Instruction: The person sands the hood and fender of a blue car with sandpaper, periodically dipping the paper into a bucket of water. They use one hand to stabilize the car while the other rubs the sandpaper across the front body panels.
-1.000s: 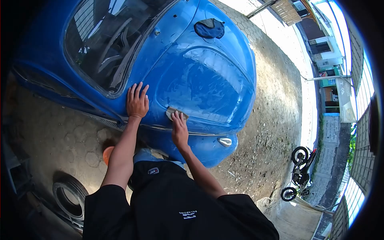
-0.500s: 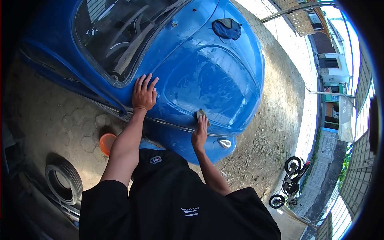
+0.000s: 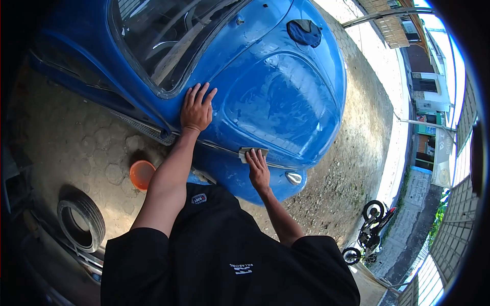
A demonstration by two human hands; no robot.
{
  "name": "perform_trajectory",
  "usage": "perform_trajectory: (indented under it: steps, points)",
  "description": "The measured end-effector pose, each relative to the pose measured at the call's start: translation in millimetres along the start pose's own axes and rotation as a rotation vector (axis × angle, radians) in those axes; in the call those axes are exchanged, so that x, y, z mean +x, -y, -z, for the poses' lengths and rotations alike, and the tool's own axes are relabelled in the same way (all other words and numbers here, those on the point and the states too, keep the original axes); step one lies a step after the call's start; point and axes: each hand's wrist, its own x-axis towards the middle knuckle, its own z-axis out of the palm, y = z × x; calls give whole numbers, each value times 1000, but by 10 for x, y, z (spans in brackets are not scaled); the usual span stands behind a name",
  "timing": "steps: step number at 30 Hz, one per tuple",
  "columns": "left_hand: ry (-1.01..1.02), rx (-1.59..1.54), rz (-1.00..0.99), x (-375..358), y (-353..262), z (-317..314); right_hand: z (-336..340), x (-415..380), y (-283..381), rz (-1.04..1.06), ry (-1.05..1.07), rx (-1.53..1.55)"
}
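A blue car (image 3: 286, 102) with a wet-looking, patchy surface fills the upper middle. My left hand (image 3: 196, 109) lies on the bodywork beside the windshield's lower corner, its fingers spread and holding nothing. Under the fingers of my right hand (image 3: 259, 171), a grey-green pad or sheet (image 3: 253, 153) is pressed against the lower edge of the hood, by the seam with the fender. Farther up the hood lies a dark blue cloth or cap (image 3: 304, 33).
An orange bucket (image 3: 142, 174) stands on the paved ground left of my body. A loose tire (image 3: 92, 219) lies at the lower left. The fender carries a small light (image 3: 293, 178). A motorcycle (image 3: 371, 232) is parked at the right.
My right hand has slid slightly down along the hood's edge, and the pad under it has turned to lie more crosswise. The view has shifted, with my left hand still on the bodywork.
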Motion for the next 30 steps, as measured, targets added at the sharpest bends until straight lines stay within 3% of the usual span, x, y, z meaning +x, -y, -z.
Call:
perform_trajectory:
  steps: [7, 10, 12, 15, 17, 20, 24, 30]
  points:
    - [-40, -90, -26, 9, 84, -19, -52, 1301, 999, 249, -117, 105]
    - [-64, -130, -27, -4, 119, -44, 57, 1029, 563, 218, -107, 32]
    - [-66, -144, -23, -8, 109, -10, -11, 649, 142, 64, -215, 39]
    - [-64, -100, -11, 16, 85, -55, -16, 275, -53, -51, -198, 16]
    - [-50, -67, -6, -7, 64, -35, -106, 407, 140, -23, -190, 26]
    - [-43, -62, 6, -12, 72, -61, -2, 1212, 832, 199, -129, 115]
    - [-79, -110, 6, -10, 87, -64, 131, 1978, 946, 173, -215, 302]
    - [-92, -135, 20, 5, 80, -47, 11, 1351, 809, 98, -90, 134]
